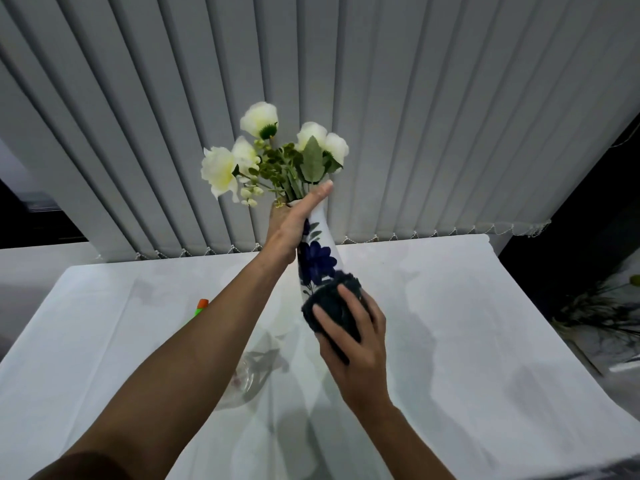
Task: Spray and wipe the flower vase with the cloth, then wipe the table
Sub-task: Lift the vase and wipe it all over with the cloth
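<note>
A white vase painted with dark blue flowers is held up off the white table. It carries white artificial flowers with green leaves. My left hand grips the vase around its neck. My right hand presses a dark fluffy cloth against the vase's lower part, which the cloth hides. A spray bottle with an orange and green top peeks out behind my left forearm, mostly hidden.
Grey vertical blinds hang right behind the table's far edge. A clear glass object lies on the table under my left arm. A dark plant stands past the table's right edge.
</note>
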Demonstrator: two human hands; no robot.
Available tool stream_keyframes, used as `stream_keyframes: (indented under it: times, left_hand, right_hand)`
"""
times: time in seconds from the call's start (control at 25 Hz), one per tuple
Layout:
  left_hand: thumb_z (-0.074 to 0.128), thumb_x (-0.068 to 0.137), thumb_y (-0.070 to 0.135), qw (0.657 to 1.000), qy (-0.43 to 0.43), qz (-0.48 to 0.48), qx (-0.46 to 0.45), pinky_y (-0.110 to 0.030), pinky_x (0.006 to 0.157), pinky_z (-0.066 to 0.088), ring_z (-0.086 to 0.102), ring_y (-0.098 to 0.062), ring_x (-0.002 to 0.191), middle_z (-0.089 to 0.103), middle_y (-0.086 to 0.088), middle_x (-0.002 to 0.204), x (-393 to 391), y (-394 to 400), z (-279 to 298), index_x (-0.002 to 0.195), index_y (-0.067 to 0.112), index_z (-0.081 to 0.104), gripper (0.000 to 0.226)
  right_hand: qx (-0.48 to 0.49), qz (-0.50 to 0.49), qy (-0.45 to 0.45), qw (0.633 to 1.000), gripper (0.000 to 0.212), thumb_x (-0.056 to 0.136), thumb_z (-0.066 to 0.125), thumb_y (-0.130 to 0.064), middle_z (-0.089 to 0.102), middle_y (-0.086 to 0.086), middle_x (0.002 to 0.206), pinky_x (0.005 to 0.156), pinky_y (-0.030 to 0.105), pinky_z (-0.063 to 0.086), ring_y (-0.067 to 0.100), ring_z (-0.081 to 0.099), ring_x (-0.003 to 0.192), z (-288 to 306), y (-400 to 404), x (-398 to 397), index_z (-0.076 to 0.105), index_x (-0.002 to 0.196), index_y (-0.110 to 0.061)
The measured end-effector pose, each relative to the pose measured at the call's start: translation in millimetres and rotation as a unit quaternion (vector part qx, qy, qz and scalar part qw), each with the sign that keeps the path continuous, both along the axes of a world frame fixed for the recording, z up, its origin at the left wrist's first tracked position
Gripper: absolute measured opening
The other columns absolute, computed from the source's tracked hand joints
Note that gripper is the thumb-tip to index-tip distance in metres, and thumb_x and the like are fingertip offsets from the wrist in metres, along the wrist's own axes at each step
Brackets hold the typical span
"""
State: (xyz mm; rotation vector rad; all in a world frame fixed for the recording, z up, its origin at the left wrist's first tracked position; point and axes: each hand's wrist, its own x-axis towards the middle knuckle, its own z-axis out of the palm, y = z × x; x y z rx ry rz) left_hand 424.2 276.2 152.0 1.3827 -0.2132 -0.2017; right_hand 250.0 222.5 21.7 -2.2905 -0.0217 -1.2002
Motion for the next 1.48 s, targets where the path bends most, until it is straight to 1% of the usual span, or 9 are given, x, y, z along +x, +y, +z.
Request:
stream_keyframes:
  times: [0.24,0.32,0.44,0.56,0.8,0.92,1.04,1.32,1.48]
  left_hand:
    - [0.082,0.069,0.049,0.998,0.024,0.058,0.005,-0.032,0.090,0.049,0.063,-0.006,0.097,0.070,0.011,0.102,9.5,7.4,1.8,0.099,0.035,0.064,0.038]
    - [0.082,0.070,0.049,0.997,0.039,0.069,-0.007,-0.037,0.096,0.051,0.064,-0.012,0.101,0.070,0.005,0.108,11.4,9.5,2.0,0.111,0.029,0.065,0.049]
    - [0.081,0.073,0.045,0.996,0.058,0.057,-0.040,-0.039,0.098,0.052,0.064,-0.014,0.103,0.068,0.004,0.110,11.0,11.6,5.5,0.111,0.029,0.062,0.045]
    - [0.080,0.071,0.047,0.997,0.059,0.033,-0.039,-0.035,0.095,0.050,0.063,-0.012,0.102,0.067,0.009,0.105,5.3,7.8,5.6,0.098,0.036,0.060,0.036]
    - [0.079,0.065,0.058,1.000,0.020,-0.005,-0.007,-0.033,0.093,0.051,0.063,-0.014,0.105,0.068,0.009,0.105,-1.4,4.9,10.9,0.104,0.034,0.063,0.049]
    - [0.073,0.036,0.086,0.998,0.000,-0.057,0.003,-0.035,0.095,0.052,0.066,-0.016,0.101,0.073,0.004,0.101,3.0,9.7,6.0,0.117,0.023,0.066,0.103]
    - [0.073,0.033,0.086,0.996,-0.009,-0.083,-0.044,-0.030,0.078,0.056,0.068,-0.009,0.079,0.073,0.011,0.077,5.0,9.7,0.0,0.101,0.028,0.066,0.090]
    - [0.068,0.057,0.059,0.994,0.011,-0.067,-0.090,-0.025,0.058,0.052,0.062,-0.006,0.059,0.064,0.012,0.061,1.3,17.2,-3.7,0.097,0.019,0.061,0.058]
    - [0.075,0.063,0.060,0.995,0.018,-0.058,-0.079,-0.045,0.096,0.053,0.067,-0.028,0.107,0.073,-0.009,0.111,-4.7,7.2,-9.2,0.122,0.015,0.062,0.076]
  right_hand:
    - [0.021,-0.006,0.044,0.999,0.058,0.079,0.064,0.012,0.050,0.003,0.145,0.105,0.028,0.044,0.032,0.051,0.126,-34.3,-16.2,-20.4,0.069,0.125,-0.024]
    - [0.208,0.022,0.075,0.975,0.054,0.083,0.060,0.013,0.055,-0.002,0.142,0.105,0.034,0.048,0.023,0.055,0.127,-33.7,-15.1,-24.1,0.070,0.123,-0.022]
    - [0.673,0.037,0.087,0.734,0.033,0.097,0.054,0.000,0.071,0.001,0.123,0.093,0.046,0.056,0.024,0.068,0.113,-10.4,-17.4,-16.0,0.071,0.116,-0.021]
    - [0.807,0.172,0.103,0.556,0.031,0.094,0.060,-0.032,0.067,0.009,0.130,0.085,0.045,0.058,0.028,0.066,0.114,8.9,-22.2,2.4,0.066,0.120,-0.019]
    - [0.802,0.245,0.063,0.541,0.083,0.046,0.098,-0.035,0.065,0.008,0.130,0.080,0.042,0.059,0.024,0.069,0.109,18.4,-12.1,18.1,0.063,0.119,-0.018]
    - [0.825,0.275,0.109,0.481,0.107,0.044,0.099,-0.035,0.059,0.020,0.137,0.080,0.041,0.060,0.035,0.063,0.115,15.4,-19.1,13.0,0.054,0.137,-0.009]
    - [0.822,0.322,0.208,0.421,0.109,0.044,0.099,-0.039,0.059,0.027,0.135,0.078,0.041,0.062,0.038,0.067,0.108,15.8,-20.5,2.5,0.054,0.137,-0.002]
    - [0.672,0.142,0.185,0.703,0.040,0.071,0.085,-0.039,0.074,0.011,0.111,0.069,0.040,0.059,0.028,0.071,0.099,43.0,-47.2,14.8,0.072,0.105,-0.021]
    - [0.595,0.140,0.133,0.780,0.017,0.098,0.056,-0.031,0.075,-0.009,0.107,0.083,0.043,0.061,0.014,0.072,0.100,96.9,-56.2,44.7,0.069,0.109,-0.029]
